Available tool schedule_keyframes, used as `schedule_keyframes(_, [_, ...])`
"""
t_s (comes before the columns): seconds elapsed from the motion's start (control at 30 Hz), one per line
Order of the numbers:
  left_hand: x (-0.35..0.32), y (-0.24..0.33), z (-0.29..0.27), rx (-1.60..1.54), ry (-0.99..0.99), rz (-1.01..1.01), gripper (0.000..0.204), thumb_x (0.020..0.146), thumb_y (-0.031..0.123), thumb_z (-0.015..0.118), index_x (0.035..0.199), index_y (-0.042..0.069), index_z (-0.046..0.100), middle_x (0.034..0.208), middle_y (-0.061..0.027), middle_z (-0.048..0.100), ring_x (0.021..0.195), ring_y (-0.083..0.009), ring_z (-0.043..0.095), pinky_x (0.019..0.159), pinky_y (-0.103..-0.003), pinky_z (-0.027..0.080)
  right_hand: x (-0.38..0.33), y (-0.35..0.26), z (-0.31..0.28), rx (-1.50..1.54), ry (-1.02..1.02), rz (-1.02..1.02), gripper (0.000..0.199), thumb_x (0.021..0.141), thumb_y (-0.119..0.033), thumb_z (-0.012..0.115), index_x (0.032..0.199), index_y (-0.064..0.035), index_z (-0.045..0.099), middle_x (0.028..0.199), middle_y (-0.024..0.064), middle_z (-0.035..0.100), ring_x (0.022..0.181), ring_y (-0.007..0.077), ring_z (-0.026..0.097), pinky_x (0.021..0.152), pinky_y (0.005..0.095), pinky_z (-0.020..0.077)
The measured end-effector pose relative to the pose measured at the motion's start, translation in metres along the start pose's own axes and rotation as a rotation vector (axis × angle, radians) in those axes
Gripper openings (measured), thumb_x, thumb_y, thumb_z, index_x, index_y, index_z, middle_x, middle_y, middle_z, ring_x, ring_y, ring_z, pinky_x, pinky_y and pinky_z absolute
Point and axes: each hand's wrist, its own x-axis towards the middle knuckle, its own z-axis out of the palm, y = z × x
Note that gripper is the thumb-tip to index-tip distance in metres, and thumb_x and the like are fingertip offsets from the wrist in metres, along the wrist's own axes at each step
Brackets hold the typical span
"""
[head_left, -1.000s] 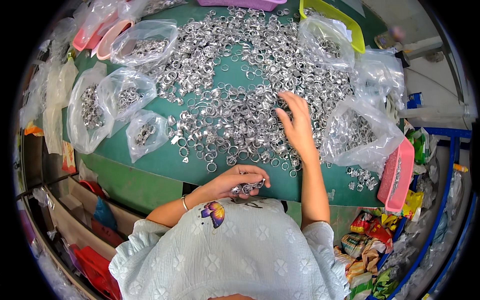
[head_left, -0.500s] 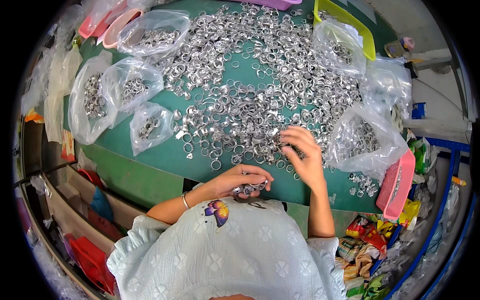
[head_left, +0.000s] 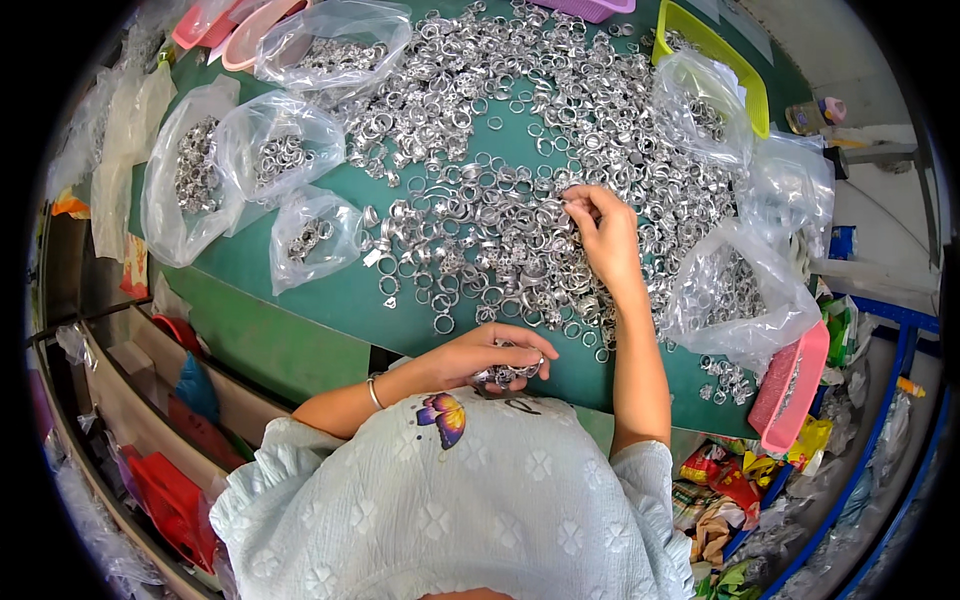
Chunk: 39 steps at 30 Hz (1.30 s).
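Bench (head_left: 340, 305): ring pile (head_left: 490, 215) at centre; white tag (head_left: 373, 257) at its 8 o'clock, too small to read. Ring-filled clear bags (head_left: 163, 212) at 9 to 11; pink tray (head_left: 812, 355) at 4. Left hand (head_left: 462, 360) at 6, clenched round rings (head_left: 508, 375); right hand (head_left: 612, 240) at pile, fingers bent, can't tell if grasping.

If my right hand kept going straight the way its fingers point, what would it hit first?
Loose silver rings, spread on the green table just beyond the right hand; its fingertips may already touch some, as depth is unclear.
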Motion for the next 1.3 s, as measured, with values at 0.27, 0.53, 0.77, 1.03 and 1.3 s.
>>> schedule_keyframes(0.27, [0.003,0.002,0.002,0.026,-0.004,-0.017,0.027,0.088,0.019,0.056,0.108,0.001,0.056,0.093,-0.0073,0.056,0.064,-0.0078,0.049,0.044,-0.018,0.033,-0.004,0.000,0.001,-0.391,-0.019,-0.320,0.028,0.070,-0.004,0.066,0.097,-0.0054,0.058,0.103,0.0088,0.055,0.092,0.0262,0.049,0.080,0.0361,0.0373])
schedule_keyframes(0.53, [-0.001,0.001,0.000,0.011,0.018,-0.003,0.026,0.088,0.019,0.055,0.108,0.001,0.056,0.092,-0.0070,0.056,0.063,-0.0078,0.049,0.044,-0.018,0.032,-0.015,0.006,-0.026,1.085,-0.089,0.124,0.028,0.082,0.001,0.053,0.110,-0.0036,0.046,0.098,0.0110,0.059,0.087,0.0203,0.057,0.070,0.0294,0.0469])
schedule_keyframes(0.77, [0.001,-0.001,0.002,0.020,0.013,-0.018,0.026,0.089,0.019,0.055,0.108,0.002,0.057,0.092,-0.0066,0.056,0.064,-0.0078,0.048,0.044,-0.018,0.032,-0.022,0.002,-0.020,-0.101,-0.012,-0.021,0.019,0.073,-0.004,0.066,0.091,-0.0083,0.068,0.078,0.0091,0.054,0.066,0.0162,0.054,0.059,0.0285,0.0430])
schedule_keyframes(1.03, [-0.003,-0.002,0.002,0.040,0.029,-0.002,0.026,0.089,0.019,0.054,0.108,0.002,0.057,0.092,-0.0060,0.056,0.064,-0.0080,0.048,0.045,-0.018,0.032,-0.006,0.000,-0.020,-0.140,-0.040,-0.274,0.007,0.076,0.004,0.056,0.082,0.0006,0.057,0.085,0.0098,0.052,0.073,0.0192,0.054,0.061,0.0285,0.0457])
schedule_keyframes(1.3, [-0.001,-0.005,0.001,0.032,0.011,-0.012,0.027,0.089,0.021,0.054,0.108,0.002,0.057,0.092,-0.0052,0.056,0.064,-0.0077,0.049,0.045,-0.018,0.033,-0.023,0.031,-0.041,1.608,-0.176,0.328,0.018,0.083,-0.011,0.050,0.100,-0.0047,0.051,0.094,0.0118,0.053,0.077,0.0211,0.051,0.054,0.0249,0.0442])
